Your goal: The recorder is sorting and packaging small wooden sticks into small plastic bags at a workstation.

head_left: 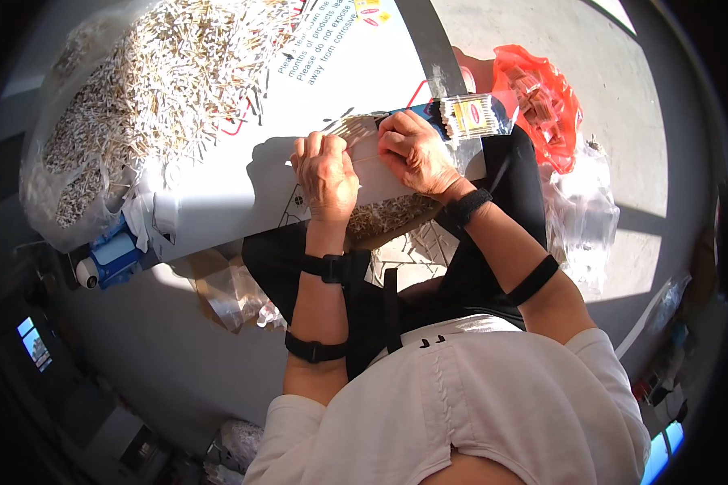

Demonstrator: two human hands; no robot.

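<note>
My left hand (325,174) is at the table's near edge, its fingers curled down. Close by on the right, my right hand (419,153) has its fingers bent into a pinch. A thin pale stick, apparently a cotton swab (367,158), spans the gap between the two hands; the fingertips partly hide its ends. Just beyond the hands lie more cotton swabs (356,129), side by side in sunlight. A clear flat pack of cotton swabs (476,115) with a dark-blue end lies beyond my right hand, at the table's right edge.
A large heap of loose cotton swabs (170,81) spills from a clear plastic bag (36,174) at left. An open box (392,218) of swabs sits below the table edge. At right are a red bag (542,105) of small packs and a clear plastic bag (582,218).
</note>
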